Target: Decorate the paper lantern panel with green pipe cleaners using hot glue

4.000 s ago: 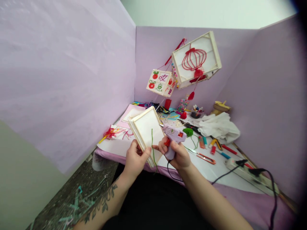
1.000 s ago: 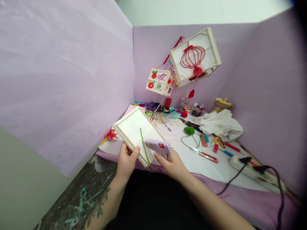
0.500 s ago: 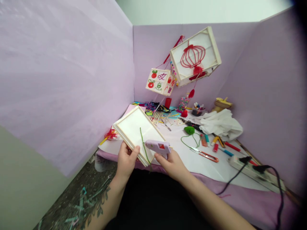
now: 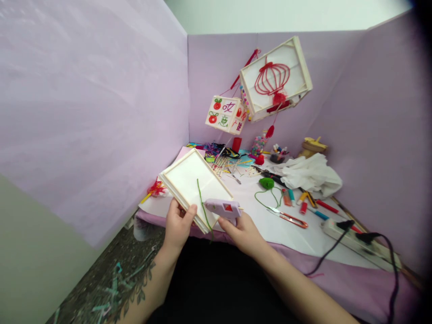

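My left hand [image 4: 178, 224] has its grip clamped on a rectangular white panel with a pale wooden frame [image 4: 189, 173], tilted above the near edge of the white-covered bench [image 4: 248, 195]. A thin green yarn strand [image 4: 200, 193] runs across the panel's face. My right hand [image 4: 245, 233] has its grip wrapped around a lilac plastic glue gun [image 4: 216, 206], nozzle at the strand; I can't tell whether they touch. Beyond lies a fuzzy green yarn ball [image 4: 266, 183].

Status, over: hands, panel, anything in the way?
Left hand gripping framed panel. Right hand holding glue gun, pointed at green yarn across panel. Gun hides part of panel.
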The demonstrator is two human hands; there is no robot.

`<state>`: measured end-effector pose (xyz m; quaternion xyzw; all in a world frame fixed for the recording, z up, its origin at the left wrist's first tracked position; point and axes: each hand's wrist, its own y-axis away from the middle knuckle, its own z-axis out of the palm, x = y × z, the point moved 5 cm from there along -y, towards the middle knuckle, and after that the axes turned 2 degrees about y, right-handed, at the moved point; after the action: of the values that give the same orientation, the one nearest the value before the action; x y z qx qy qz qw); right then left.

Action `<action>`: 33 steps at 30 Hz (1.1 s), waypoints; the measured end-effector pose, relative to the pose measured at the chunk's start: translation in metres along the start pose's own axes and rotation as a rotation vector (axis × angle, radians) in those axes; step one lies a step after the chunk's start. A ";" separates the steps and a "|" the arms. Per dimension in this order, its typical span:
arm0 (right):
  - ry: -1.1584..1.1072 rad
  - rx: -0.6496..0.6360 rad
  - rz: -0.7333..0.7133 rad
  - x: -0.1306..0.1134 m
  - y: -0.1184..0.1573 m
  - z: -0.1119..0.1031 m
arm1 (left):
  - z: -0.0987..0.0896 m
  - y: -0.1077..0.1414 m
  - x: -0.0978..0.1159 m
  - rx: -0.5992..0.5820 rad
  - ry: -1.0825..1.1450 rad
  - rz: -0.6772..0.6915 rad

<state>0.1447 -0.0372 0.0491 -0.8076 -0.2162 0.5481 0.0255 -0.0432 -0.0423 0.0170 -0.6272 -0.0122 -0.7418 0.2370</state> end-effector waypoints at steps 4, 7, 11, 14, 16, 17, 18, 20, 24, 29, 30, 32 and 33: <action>0.005 -0.008 0.021 0.000 0.002 0.000 | 0.001 0.000 0.001 -0.004 0.008 0.008; 0.008 -0.008 0.017 0.000 0.003 -0.001 | 0.001 0.000 0.001 -0.008 0.020 0.009; 0.014 -0.011 0.010 -0.001 0.004 -0.002 | 0.001 -0.001 0.001 -0.007 0.017 0.004; 0.010 -0.022 0.017 -0.002 0.005 -0.002 | 0.001 -0.001 0.001 -0.007 0.007 -0.008; 0.002 -0.027 0.025 -0.003 0.005 -0.003 | 0.001 -0.001 0.000 -0.006 0.001 -0.013; 0.000 -0.030 0.028 -0.003 0.005 -0.003 | 0.001 -0.001 0.000 -0.003 -0.001 -0.012; -0.002 -0.033 0.029 -0.003 0.006 -0.004 | 0.001 -0.001 0.001 -0.002 -0.003 -0.009; -0.003 -0.039 0.030 -0.002 0.006 -0.004 | 0.000 -0.001 0.001 0.001 -0.006 0.000; -0.003 -0.048 0.027 0.000 0.007 -0.003 | 0.000 -0.001 0.001 0.008 -0.007 -0.005; 0.003 -0.071 0.069 0.002 0.007 -0.008 | -0.001 -0.001 0.000 0.008 -0.009 -0.012; 0.000 -0.088 0.086 0.003 0.007 -0.012 | -0.002 -0.001 -0.001 0.010 -0.011 -0.012; -0.028 -0.148 0.118 0.007 0.008 -0.023 | -0.003 -0.002 -0.002 0.021 -0.012 -0.011; -0.057 -0.185 0.135 0.011 0.009 -0.029 | -0.004 -0.003 -0.002 0.027 -0.009 -0.011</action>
<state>0.1768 -0.0354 0.0490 -0.8033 -0.2116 0.5489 -0.0923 -0.0479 -0.0406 0.0150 -0.6272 -0.0269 -0.7400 0.2413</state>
